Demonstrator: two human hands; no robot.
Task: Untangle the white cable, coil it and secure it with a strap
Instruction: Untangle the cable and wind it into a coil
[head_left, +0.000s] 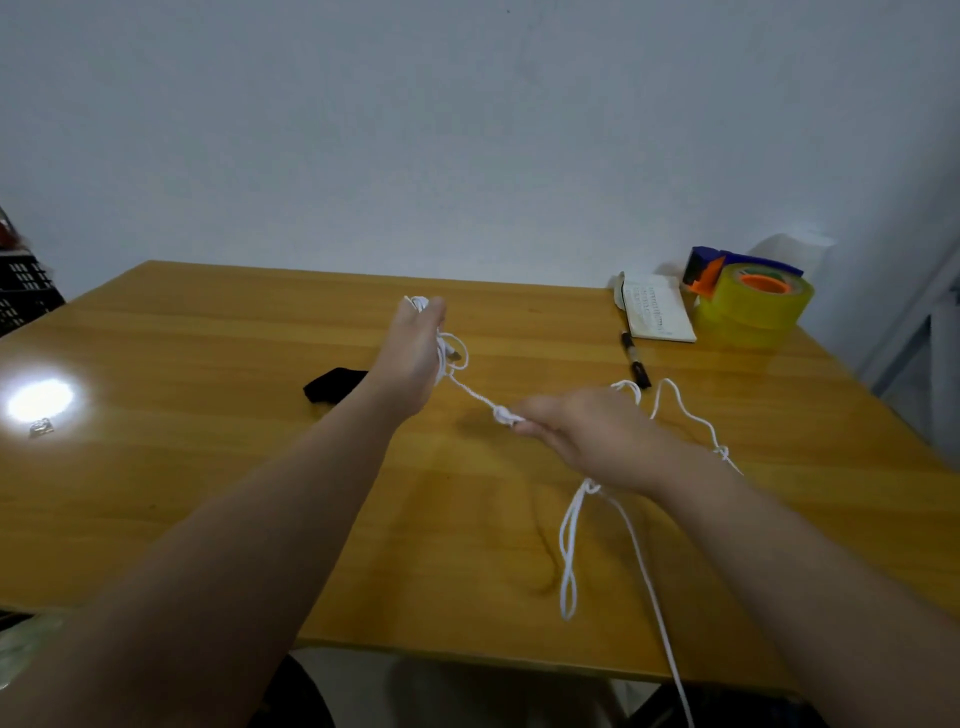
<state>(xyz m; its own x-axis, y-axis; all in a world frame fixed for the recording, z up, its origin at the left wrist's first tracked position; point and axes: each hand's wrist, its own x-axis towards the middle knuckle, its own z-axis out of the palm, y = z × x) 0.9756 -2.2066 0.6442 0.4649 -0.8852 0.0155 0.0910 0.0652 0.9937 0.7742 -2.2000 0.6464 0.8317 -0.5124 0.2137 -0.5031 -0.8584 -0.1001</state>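
L hand (410, 358) grips a bunch of white cable (570, 551) loops; R hand (587, 436) pinches a knot, taut strand btwn them above the bench (208, 467).

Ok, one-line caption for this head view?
Left hand grips gathered loops of cable, right hand pinches a knot in the taut cable above the table; black strap lies nearby.

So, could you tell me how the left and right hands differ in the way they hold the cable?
The left hand grips a bunch of cable loops; the right hand pinches one knot. The left hand reaches farther from the camera than the right hand. Both hold the same cable, taut between them.
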